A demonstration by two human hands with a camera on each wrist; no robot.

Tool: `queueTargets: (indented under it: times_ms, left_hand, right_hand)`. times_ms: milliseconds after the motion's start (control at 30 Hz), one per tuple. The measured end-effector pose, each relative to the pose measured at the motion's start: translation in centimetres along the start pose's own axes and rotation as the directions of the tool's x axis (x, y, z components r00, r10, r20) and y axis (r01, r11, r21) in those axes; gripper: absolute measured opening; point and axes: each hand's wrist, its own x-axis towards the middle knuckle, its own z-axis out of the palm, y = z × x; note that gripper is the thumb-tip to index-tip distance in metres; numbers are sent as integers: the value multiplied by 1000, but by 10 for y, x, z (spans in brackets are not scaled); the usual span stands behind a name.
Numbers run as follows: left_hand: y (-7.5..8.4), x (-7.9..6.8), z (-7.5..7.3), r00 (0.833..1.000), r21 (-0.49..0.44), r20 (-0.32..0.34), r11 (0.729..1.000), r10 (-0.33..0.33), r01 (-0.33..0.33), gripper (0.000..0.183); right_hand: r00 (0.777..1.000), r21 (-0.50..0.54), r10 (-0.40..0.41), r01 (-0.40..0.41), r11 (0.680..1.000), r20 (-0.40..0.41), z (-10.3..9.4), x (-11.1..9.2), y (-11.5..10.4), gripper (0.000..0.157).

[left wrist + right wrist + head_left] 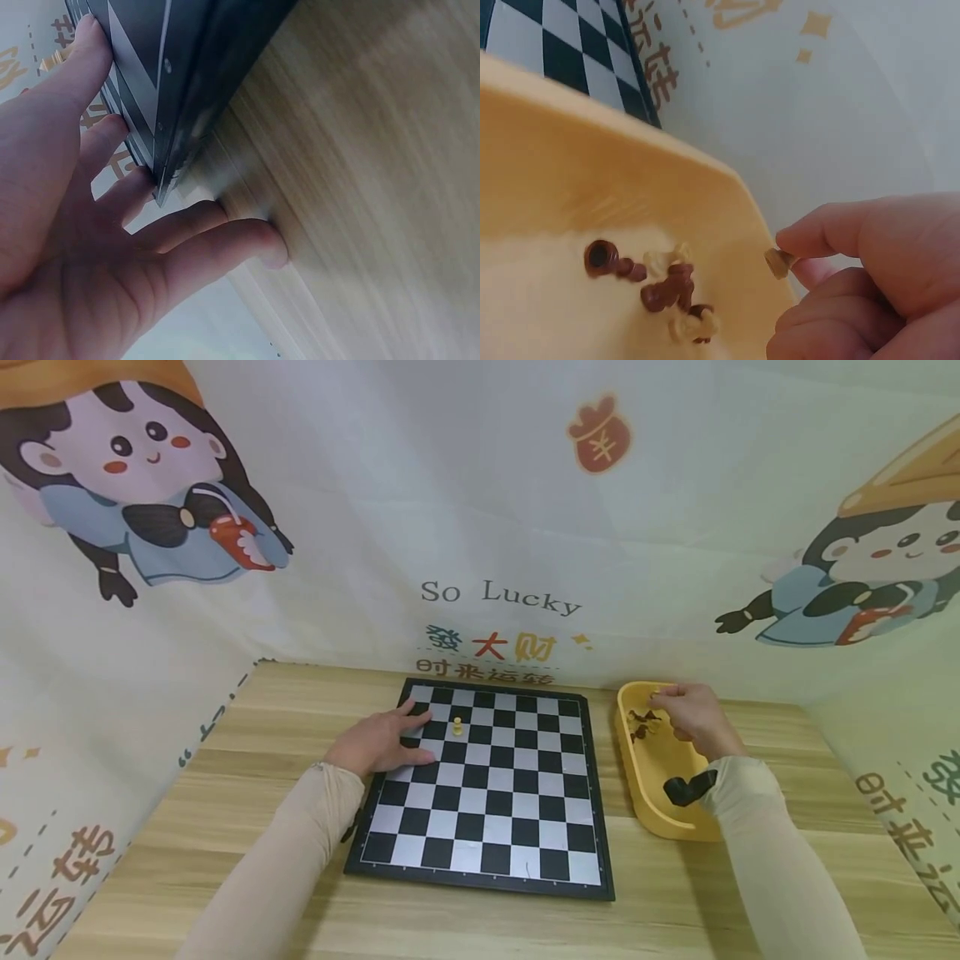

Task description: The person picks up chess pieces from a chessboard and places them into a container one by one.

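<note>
My left hand rests at the left edge of a black and white chessboard, thumb and fingers spread. In the left wrist view, some fingertips touch the board and others reach the wooden table beside it. One cream chess pawn stands on the board just right of that hand. Over the far end of a yellow tray, my right hand pinches a small cream chess piece between thumb and index finger; its upper part is hidden by the fingers. Several brown and cream chess pieces lie loose in the tray below.
The tray stands right of the board on the wood-grain table. A printed cloth backdrop with cartoon figures and lettering rises behind the table and along both sides. The tray's raised wall lies between the pieces and the board.
</note>
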Motion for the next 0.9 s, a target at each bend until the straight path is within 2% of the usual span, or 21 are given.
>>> queueTargets:
  times_ms: [67, 167, 300, 367, 500, 633, 700, 833, 900]
  left_hand:
    - [0, 0, 0, 1000, -2, 2, 1000, 0, 0, 80]
    - [-1, 0, 0, 1000, -5, 5, 1000, -2, 2, 80]
    - [-2, -1, 0, 1000, -2, 5, 1000, -6, 6, 79]
    - [-2, -1, 0, 1000, 3, 2, 1000, -3, 3, 79]
    - [-1, -1, 0, 1000, 1, 1, 1000, -3, 3, 79]
    - [-1, -2, 0, 1000, -5, -2, 1000, -7, 7, 79]
    - [-1, -2, 0, 1000, -5, -5, 1000, -7, 7, 79]
    - [-1, -1, 1, 1000, -4, -10, 1000, -11, 11, 80]
    - [-1, -1, 1, 1000, -5, -11, 1000, -12, 12, 80]
  right_hand:
    - [1000, 4, 6, -6, 1000, -12, -1, 3, 3, 38]
    - [999, 16, 21, -21, 1000, -31, -2, 7, 10, 21]
    - [997, 29, 61, -60, 998, -41, -3, 14, 18, 41]
    - [996, 24, 74, -73, 997, -45, -3, 17, 21, 45]
    - [994, 11, 93, -93, 996, -64, -3, 20, 26, 43]
    - [991, 14, 114, -114, 993, -76, -1, 21, 27, 29]
    - [990, 17, 120, -119, 993, -79, -1, 22, 27, 29]
    - [988, 20, 131, -130, 991, -82, -1, 22, 29, 38]
    - [988, 15, 130, -129, 991, -84, -1, 22, 29, 33]
